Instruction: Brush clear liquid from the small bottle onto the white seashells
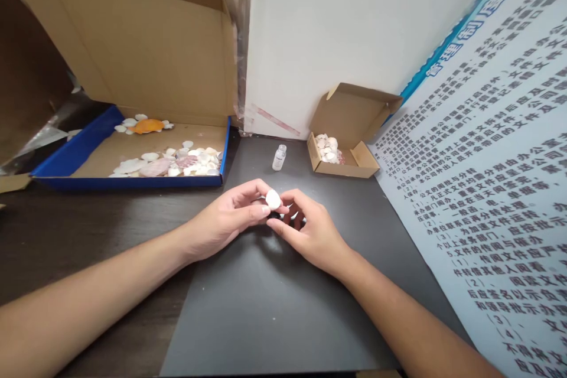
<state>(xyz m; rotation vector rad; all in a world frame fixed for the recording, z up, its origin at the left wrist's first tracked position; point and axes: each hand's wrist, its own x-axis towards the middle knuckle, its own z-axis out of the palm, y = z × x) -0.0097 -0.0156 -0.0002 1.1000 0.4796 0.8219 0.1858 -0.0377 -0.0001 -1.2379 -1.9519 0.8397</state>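
Between the thumb and fingers of my left hand [237, 212] is a small white seashell [273, 199], held up above the dark mat. My right hand [308, 224] is close against it, fingers curled and thumb pinching a small black cap-like piece [275, 215] just below the shell. The fingers partly hide that piece, so its exact kind is unclear. Beyond both hands, a small clear glass bottle [279, 159] with a pale label stands upright on the mat, no cap on its neck.
At the left, an open blue-edged cardboard box [177, 181] holds many shells and an orange shell [148, 126]. A smaller open cardboard box [348, 170] with white shells [328, 149] stands at the back right. A printed board [487, 147] leans along the right side.
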